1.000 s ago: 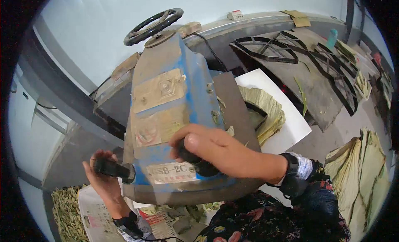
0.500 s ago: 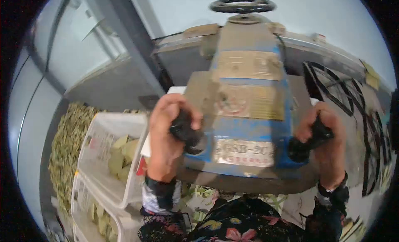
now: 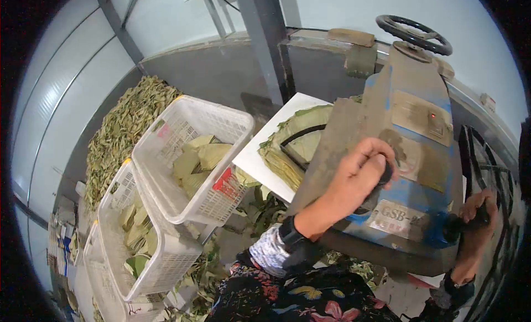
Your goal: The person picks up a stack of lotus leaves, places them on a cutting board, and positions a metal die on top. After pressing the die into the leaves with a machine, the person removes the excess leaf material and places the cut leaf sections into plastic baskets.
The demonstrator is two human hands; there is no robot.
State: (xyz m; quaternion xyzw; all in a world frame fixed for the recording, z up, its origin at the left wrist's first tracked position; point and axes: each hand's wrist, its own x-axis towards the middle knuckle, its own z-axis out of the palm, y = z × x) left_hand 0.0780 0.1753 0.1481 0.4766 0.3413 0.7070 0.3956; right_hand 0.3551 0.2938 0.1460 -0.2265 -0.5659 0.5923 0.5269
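Left hand (image 3: 357,175) wrapped round black handle (image 3: 386,174) of blue machine (image 3: 416,150); right hand (image 3: 480,214) curled on other handle (image 3: 457,227). White board (image 3: 253,156), partly hidden by machine, carries leaves (image 3: 275,150).

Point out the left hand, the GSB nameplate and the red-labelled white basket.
Left hand (image 3: 355,179): head view, thumb side.
GSB nameplate (image 3: 395,218): head view, plate's middle.
Red-labelled white basket (image 3: 211,208): head view, perforated outer wall.
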